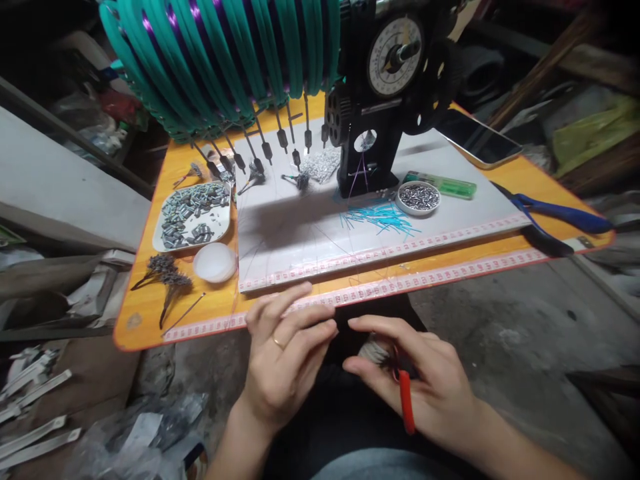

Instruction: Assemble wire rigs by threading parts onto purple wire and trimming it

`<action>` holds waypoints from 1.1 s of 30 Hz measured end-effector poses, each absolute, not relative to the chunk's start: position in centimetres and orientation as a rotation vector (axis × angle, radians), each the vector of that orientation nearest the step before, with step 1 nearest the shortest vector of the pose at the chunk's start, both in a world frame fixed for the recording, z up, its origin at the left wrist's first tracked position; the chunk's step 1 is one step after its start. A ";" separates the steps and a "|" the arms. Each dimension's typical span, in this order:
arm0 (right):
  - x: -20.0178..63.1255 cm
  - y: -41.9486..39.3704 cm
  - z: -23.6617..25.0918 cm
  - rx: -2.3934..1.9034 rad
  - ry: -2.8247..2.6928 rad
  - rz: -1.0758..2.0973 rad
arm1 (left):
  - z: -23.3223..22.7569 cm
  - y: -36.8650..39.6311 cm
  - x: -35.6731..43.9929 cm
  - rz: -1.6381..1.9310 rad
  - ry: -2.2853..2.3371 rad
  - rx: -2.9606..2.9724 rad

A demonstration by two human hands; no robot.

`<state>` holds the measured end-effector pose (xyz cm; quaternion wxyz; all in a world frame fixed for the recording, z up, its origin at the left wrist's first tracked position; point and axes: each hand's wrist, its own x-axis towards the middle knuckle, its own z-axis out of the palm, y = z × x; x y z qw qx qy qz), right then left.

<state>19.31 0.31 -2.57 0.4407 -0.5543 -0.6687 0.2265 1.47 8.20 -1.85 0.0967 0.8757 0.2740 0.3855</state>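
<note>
My left hand (285,357), a ring on one finger, is at the table's front edge with its fingers bent close together. The thumb is hidden, and I cannot make out what the fingers hold. To its right my right hand (420,380) is closed around a small tool with a red handle (407,402) and a pale wrapped part (376,350); its tip is hidden. Both hands are apart above my lap. Before them lies a white board (290,243) with a measuring tape (360,257) along its front and fine thread-like lines across it.
A dark machine (367,160) with a dial and a teal-wrapped drum (225,60) stands on the board. Around it are blue strips (383,219), a dish of metal bits (419,199), blue-handled pliers (563,212), a phone (477,138) and a tray of metal pieces (213,230).
</note>
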 end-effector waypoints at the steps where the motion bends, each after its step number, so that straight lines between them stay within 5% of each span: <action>1: 19.2 0.4 -2.5 -1.350 -1.661 0.514 | -1.9 7.9 1.7 1.143 0.773 2.532; 19: 19.6 1.7 -2.1 -1.311 -1.612 0.748 | -3.2 7.3 1.3 1.160 0.517 2.429; 33: 20.0 2.2 -2.5 -1.378 -1.553 0.769 | -1.8 8.9 2.7 1.012 0.775 2.491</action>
